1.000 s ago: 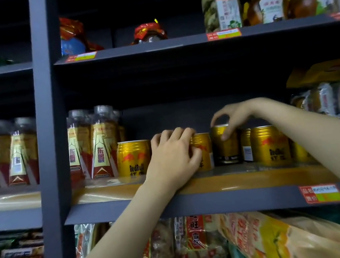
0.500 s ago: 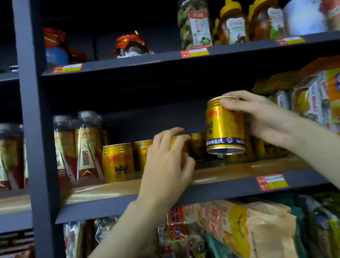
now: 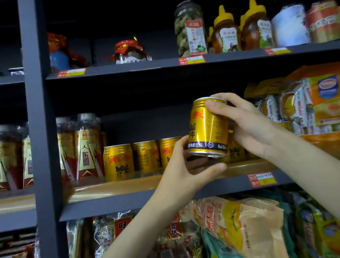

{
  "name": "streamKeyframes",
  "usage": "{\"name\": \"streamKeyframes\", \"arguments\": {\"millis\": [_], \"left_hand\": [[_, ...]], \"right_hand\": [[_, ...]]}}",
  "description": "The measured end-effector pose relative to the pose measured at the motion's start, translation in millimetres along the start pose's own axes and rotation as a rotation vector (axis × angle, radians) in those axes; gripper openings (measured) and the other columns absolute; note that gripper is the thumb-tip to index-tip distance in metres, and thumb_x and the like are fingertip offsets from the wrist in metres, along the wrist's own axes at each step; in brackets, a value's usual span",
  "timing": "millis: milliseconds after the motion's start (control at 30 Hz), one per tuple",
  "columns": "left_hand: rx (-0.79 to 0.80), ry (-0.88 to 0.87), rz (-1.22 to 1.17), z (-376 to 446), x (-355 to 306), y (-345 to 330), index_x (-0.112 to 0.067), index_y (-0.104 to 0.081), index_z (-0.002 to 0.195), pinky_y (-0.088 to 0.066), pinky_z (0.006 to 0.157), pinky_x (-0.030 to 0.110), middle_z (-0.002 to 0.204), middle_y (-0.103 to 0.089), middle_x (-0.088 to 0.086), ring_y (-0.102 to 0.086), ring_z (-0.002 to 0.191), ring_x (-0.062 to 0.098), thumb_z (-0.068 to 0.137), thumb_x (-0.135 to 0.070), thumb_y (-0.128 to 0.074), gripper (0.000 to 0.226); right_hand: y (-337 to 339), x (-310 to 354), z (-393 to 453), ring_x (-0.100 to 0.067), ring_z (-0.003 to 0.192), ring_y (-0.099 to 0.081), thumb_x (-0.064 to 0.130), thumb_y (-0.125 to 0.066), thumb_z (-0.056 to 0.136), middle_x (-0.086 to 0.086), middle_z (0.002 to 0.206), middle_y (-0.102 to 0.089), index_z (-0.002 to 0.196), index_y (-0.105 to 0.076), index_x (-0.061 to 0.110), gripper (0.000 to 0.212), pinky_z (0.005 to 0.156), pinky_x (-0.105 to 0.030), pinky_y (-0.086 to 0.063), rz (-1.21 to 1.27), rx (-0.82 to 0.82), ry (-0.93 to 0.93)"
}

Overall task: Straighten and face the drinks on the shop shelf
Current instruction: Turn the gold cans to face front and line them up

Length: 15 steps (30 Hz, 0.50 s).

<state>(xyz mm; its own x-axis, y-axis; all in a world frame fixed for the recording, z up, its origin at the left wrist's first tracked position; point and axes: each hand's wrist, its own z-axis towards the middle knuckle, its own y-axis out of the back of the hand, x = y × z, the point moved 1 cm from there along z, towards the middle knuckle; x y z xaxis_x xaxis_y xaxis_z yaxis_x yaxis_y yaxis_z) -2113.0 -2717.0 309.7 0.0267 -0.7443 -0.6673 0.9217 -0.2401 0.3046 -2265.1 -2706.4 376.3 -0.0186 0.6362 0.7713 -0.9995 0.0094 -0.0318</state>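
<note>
While the right hand (image 3: 250, 125) wraps its grip around a gold can (image 3: 207, 127), thumb across the top rim and fingers curled behind the body, the can hangs in the air, clear of the middle shelf (image 3: 129, 187), tilted with its top leaning to the right. Its base sits just above the left hand (image 3: 185, 171), whose grip is loosely spread beneath the can: the index finger reaches up beside the can's lower left edge and the thumb stretches out under the base. Whether those fingers actually touch the metal cannot be told.

To the left of the held can, three more gold cans stand upright in a row on the same shelf. The leftmost can (image 3: 118, 162) faces forward with its red bull logo showing, the next can (image 3: 146, 157) is turned partly sideways, and the third can (image 3: 169, 151) is partly hidden behind the left hand. Behind and below the held can, another gold can (image 3: 236, 150) shows between the hands. Further left of the row stand tall bottled drinks (image 3: 83, 148) with cone-shaped labels. To the right of the held can lie orange snack packs (image 3: 332, 100). On the shelf above it are honey bottles (image 3: 225, 30) and a glass jar (image 3: 189, 28).
</note>
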Motion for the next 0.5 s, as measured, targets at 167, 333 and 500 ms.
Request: {"name": "streamKeyframes", "arguments": {"millis": [167,333,500], "left_hand": [[0.053,0.067,-0.112,5.4,6.7,9.8,-0.022,-0.045,0.130,-0.050,0.089,0.022,0.115,-0.065,-0.004,-0.063,0.104,0.006,0.068,-0.043,-0.079,0.074],[-0.108,0.064,-0.250,4.1,4.4,17.8,-0.025,-0.051,0.124,-0.052,0.091,0.031,0.113,-0.066,0.000,-0.065,0.101,0.010,0.056,-0.046,-0.081,0.078],[-0.418,-0.297,0.125,7.2,-6.1,43.4,-0.035,-0.045,0.119,-0.052,0.076,0.015,0.121,-0.049,-0.005,-0.054,0.108,0.003,0.069,-0.011,-0.079,0.064]], "right_hand": [[-6.5,4.6,-2.9,-0.022,0.106,-0.057,0.038,-0.071,0.061,-0.004,0.116,-0.058,0.123,-0.054,0.028,0.065,0.081,-0.036,-0.052,-0.031,0.059,0.017],[-11.1,5.2,-6.1,-0.021,0.103,-0.060,0.032,-0.069,0.070,-0.005,0.110,-0.062,0.116,-0.057,0.025,0.048,0.081,-0.034,-0.052,0.061,0.070,0.062],[-13.6,0.1,-10.3,-0.027,0.098,-0.068,0.029,-0.057,0.090,-0.012,0.118,-0.061,0.118,-0.055,0.022,0.028,0.078,-0.034,-0.057,0.081,0.124,-0.067]]}}
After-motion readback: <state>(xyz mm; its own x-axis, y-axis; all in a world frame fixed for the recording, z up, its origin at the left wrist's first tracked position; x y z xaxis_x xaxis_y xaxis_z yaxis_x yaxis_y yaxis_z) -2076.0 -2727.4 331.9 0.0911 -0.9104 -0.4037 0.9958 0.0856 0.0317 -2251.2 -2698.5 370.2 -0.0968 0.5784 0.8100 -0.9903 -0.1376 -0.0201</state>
